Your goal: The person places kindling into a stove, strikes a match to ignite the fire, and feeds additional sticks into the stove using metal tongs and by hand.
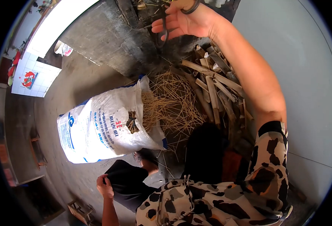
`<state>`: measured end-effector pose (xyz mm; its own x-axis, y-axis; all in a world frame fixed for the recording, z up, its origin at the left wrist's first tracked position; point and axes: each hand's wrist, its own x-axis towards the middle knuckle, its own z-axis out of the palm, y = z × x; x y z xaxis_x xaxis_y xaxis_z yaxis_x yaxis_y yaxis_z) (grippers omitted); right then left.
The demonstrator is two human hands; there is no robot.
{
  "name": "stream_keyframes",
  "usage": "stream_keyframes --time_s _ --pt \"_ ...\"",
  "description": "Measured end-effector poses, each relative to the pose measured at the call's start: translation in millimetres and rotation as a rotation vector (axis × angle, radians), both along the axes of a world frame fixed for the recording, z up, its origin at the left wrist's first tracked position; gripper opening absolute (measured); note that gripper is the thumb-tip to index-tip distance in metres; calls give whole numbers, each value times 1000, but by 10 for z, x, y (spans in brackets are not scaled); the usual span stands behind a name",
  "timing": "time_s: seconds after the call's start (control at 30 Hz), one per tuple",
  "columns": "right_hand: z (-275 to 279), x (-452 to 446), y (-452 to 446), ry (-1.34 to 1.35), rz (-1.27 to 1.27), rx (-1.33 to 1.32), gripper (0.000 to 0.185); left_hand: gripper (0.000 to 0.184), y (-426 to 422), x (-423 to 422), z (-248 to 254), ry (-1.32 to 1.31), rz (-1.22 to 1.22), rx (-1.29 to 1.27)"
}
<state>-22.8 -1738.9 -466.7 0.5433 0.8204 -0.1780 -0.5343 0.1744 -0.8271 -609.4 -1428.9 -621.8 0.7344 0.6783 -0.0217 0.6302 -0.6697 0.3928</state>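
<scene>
At the top, my right hand (188, 23) reaches toward the dark stove opening. Its fingers and thumb are through the dark loop handles (163, 36) of a scissor-handled tool, whose working end I cannot make out. My left hand (105, 187) rests against my left knee in black trousers, its fingers loosely bent and apart, with nothing visible in them. Between the stove and my legs lie loose thin straw-coloured sticks (173, 94). They spill from the mouth of a white woven sack (98, 126) with blue print and a torn hole, lying on its side.
Split wood and bamboo pieces (215, 83) are piled right of the sticks. A grey sooty stove wall (102, 37) stands ahead, and a pale wall panel (305, 94) rises at the right. A small wooden stool (79, 211) is at the lower left. Concrete floor (53, 150) surrounds the sack.
</scene>
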Motion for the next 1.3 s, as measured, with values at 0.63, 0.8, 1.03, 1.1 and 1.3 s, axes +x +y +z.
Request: stream_keyframes --time_s 0.63,0.8,1.03,1.1,1.3 --pt "-19 -671 -660 -74 19 -4 73 13 8 26 47 9 -8 27" --pt "25 -1018 -733 -5 54 132 77 13 2 64 37 5 -21 37" --pt "14 -1200 -671 23 24 164 58 13 -22 68 7 -7 -26 47" --pt "-56 -1122 -518 9 -20 169 50 13 -50 99 37 9 -22 51" --pt "75 -996 -197 -38 6 232 22 13 -93 166 59 -8 -41 36"
